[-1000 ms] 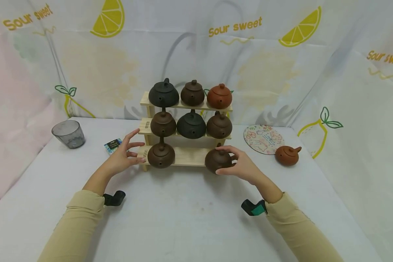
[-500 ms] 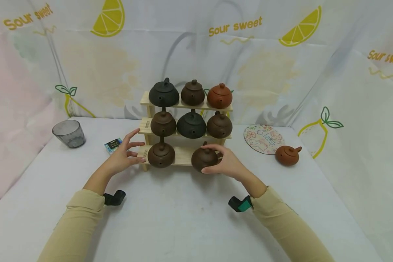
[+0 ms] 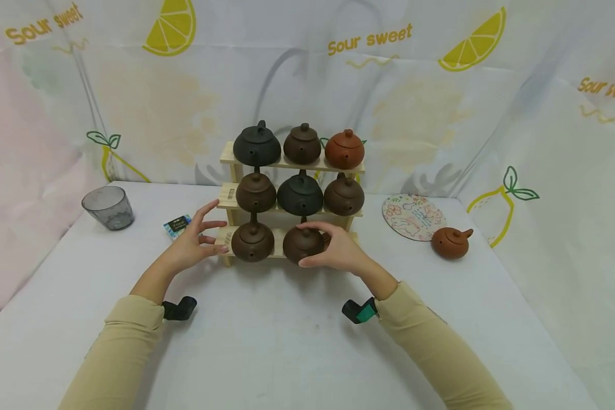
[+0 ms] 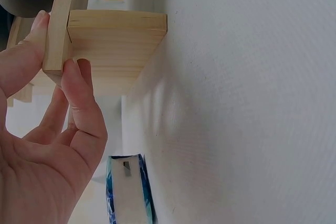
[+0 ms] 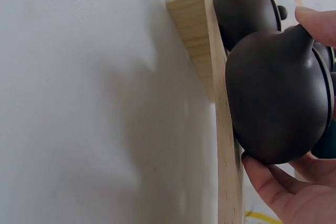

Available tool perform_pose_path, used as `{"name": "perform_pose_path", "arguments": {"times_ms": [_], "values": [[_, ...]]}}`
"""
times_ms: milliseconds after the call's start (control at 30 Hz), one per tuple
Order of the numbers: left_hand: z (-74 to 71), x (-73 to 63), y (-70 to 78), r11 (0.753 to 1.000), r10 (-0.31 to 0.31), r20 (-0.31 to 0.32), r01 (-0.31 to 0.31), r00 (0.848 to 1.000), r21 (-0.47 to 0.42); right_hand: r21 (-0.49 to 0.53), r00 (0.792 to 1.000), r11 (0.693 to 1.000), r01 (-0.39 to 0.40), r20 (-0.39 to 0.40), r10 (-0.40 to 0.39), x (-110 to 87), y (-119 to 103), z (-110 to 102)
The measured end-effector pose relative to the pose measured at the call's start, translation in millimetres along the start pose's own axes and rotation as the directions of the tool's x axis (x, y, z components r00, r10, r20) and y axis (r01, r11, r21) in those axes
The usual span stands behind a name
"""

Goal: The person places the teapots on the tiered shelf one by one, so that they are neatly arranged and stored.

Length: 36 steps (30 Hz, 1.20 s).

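My left hand [image 3: 188,247] pinches the left end of the bottom shelf of a stepped wooden rack [image 3: 229,195]. In the left wrist view its thumb lies on top of the shelf board [image 4: 59,40] and the fingertips press from beneath. My right hand [image 3: 340,250] grips a dark brown teapot [image 3: 301,246] from its right side, over the middle of that shelf. The right wrist view has this teapot [image 5: 278,98] close against the shelf edge; whether it touches the board cannot be told. Left of it sits another brown teapot [image 3: 253,243].
Brown, black and reddish teapots fill the two upper shelves, such as a black teapot [image 3: 300,194]. An orange-brown teapot [image 3: 450,243] stands at right, beside a round patterned mat [image 3: 412,217]. A grey glass [image 3: 109,208] and a small packet [image 3: 176,225] lie at left.
My right hand has moved left with the dark brown teapot, from the bottom shelf's right end to its middle, nearer the other brown teapot. The left hand has stayed on the rack.
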<state>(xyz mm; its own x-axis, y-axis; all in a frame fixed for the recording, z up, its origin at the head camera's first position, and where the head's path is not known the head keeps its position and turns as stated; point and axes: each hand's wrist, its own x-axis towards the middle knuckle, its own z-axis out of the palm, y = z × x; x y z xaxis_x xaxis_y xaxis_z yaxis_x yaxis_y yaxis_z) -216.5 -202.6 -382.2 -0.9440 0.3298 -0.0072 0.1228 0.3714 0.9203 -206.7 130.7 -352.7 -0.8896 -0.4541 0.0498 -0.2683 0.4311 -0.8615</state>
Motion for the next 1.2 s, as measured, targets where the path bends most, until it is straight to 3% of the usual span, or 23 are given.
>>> {"name": "perform_pose_path", "arguments": {"times_ms": [267, 600, 767, 1200], "values": [[0.7, 1.4, 0.1, 1.0, 0.011, 0.007, -0.011, 1.0, -0.021, 0.024, 0.999, 0.999, 0.044, -0.017, -0.043, 8.2, -4.6, 6.3], [0.8, 2.0, 1.8, 1.0, 0.012, 0.003, -0.011, 1.0, -0.013, 0.132, 0.999, 0.991, 0.011, -0.039, -0.006, 9.4, -4.9, 11.3], [1.2, 1.9, 1.8, 1.0, 0.007, 0.002, -0.007, 1.0, -0.012, 0.21, 0.999, 0.977, 0.03, -0.039, -0.022, 2.7, 0.2, 6.2], [-0.1, 0.1, 0.1, 1.0, -0.003, -0.001, 0.003, 1.0, -0.009, 0.236, 0.992, 0.967, 0.098, -0.099, -0.076, -23.9, 14.9, -11.7]]}}
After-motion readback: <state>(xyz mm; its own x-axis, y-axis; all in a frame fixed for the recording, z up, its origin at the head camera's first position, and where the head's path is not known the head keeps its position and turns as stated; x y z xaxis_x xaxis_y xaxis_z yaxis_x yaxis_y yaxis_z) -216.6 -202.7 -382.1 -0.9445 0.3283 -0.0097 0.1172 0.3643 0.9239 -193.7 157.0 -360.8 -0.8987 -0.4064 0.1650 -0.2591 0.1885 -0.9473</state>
